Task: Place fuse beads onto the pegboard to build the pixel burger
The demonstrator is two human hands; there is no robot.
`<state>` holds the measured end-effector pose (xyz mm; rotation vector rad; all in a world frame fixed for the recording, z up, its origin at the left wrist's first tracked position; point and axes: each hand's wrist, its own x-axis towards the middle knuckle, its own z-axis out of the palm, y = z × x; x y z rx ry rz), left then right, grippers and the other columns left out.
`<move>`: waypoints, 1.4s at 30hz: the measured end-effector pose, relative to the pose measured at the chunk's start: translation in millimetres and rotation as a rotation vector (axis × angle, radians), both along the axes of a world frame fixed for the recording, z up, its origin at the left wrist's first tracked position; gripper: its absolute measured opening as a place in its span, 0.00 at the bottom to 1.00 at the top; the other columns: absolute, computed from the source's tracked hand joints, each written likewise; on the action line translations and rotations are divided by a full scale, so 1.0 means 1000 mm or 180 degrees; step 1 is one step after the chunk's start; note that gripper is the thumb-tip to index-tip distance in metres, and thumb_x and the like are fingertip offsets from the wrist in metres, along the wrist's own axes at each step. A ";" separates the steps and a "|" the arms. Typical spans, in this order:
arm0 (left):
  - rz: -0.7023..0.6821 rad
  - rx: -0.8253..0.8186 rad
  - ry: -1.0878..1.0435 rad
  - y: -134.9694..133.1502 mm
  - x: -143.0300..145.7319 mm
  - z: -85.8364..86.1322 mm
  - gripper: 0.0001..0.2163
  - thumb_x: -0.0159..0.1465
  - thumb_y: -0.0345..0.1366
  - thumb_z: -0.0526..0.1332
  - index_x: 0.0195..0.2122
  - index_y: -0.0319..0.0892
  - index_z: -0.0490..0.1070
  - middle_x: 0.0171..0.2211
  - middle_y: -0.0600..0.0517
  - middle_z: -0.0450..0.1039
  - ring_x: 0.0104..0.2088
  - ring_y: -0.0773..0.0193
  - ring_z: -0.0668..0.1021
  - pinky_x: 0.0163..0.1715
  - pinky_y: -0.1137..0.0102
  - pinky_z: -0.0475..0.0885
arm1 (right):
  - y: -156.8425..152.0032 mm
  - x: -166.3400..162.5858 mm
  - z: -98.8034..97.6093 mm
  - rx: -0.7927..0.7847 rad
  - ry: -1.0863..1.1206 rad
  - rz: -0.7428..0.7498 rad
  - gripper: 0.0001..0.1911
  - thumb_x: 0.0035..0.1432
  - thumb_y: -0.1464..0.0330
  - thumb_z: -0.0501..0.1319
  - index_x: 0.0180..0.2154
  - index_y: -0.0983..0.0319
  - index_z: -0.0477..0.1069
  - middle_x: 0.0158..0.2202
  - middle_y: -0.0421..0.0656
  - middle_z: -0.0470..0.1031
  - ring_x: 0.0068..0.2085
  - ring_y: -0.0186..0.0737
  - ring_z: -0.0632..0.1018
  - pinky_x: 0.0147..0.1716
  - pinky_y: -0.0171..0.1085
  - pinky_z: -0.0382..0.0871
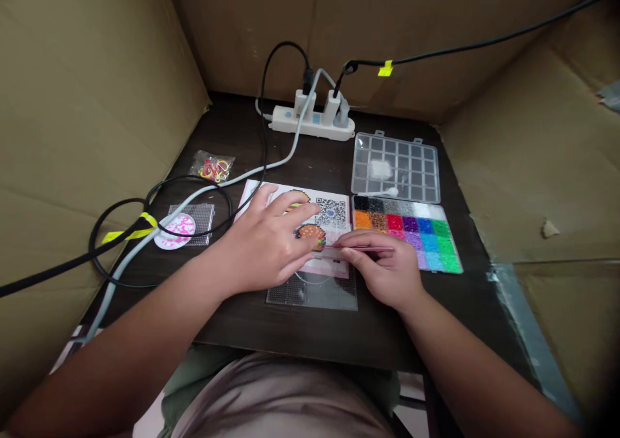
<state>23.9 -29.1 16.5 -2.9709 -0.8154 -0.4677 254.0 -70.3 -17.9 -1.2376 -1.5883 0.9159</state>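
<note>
My left hand [268, 241] rests with spread fingers over a printed pattern sheet [339, 196] that carries a QR code. Held in the closed fingers of my right hand [387, 263] is a thin pink pair of tweezers [372, 249], pointing left. Its tip is close to a small burger figure made of beads [311, 234], though the exact contact is too small to tell. Under the figure and the sheet's lower part lies a clear pegboard [310, 299]. Beside my right hand is a compartment box of coloured beads [426, 231], partly hidden by that hand.
The bead box's clear lid [411, 166] lies folded back, with a white square in it. A white power strip [310, 125] is at the back. Cables [213, 187] loop across the left, over a dish of pink and white beads [177, 232]. A bag of coloured rings [213, 168] lies behind.
</note>
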 end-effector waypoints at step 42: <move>0.0539 -0.0366 -0.0870 0.014 -0.030 -0.010 0.08 0.65 0.34 0.57 0.35 0.41 0.77 0.35 0.49 0.78 0.37 0.60 0.78 0.39 0.64 0.72 | 0.001 -0.003 -0.001 -0.0167 -0.0004 -0.0218 0.04 0.53 0.72 0.65 0.29 0.59 0.79 0.32 0.43 0.82 0.33 0.39 0.82 0.33 0.37 0.79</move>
